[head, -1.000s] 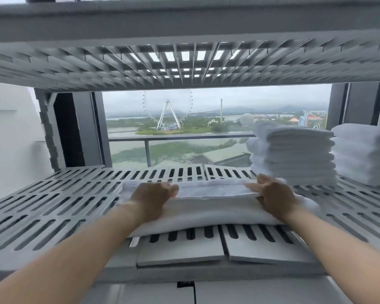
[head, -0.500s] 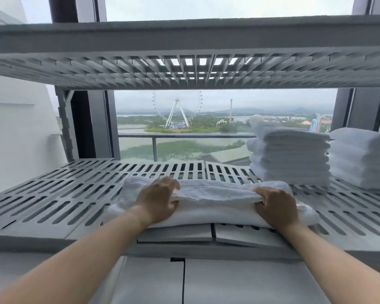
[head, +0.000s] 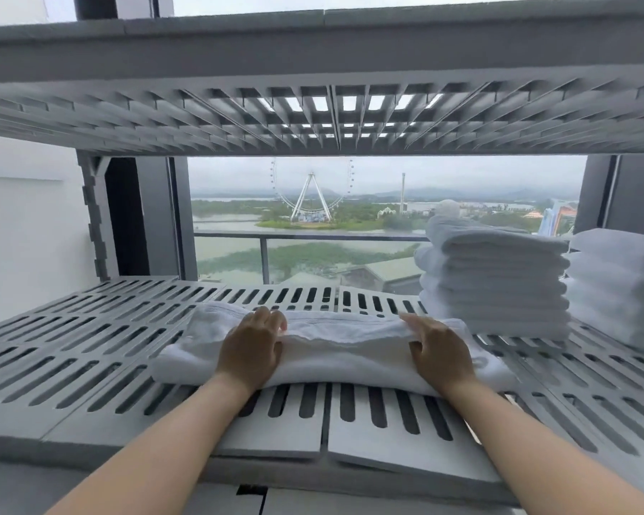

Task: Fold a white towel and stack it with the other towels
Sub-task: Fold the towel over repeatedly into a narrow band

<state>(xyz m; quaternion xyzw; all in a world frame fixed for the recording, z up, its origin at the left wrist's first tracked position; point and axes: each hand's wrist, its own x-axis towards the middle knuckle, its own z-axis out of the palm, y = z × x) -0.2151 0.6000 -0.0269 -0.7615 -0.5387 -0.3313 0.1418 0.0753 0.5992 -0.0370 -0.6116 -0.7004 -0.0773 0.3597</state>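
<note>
Our left hand (head: pixel 251 353) and right hand (head: pixel 440 353) grip the folded towel (head: pixel 344 347); lifting it loosely toward the stack (head: pixel 495 288) at right could spill its folds.

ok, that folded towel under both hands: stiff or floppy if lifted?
Probably floppy: the folded towel bulges unevenly between the left hand and right hand, so its ends would likely droop. Likely light for its bulk: soft cloth. Pushed, it may bunch on the slotted shelf rather than slide.

Soft terry-cloth towel (head: pixel 346 351) — matt grey plastic slotted shelf (head: pixel 90 366).
</note>
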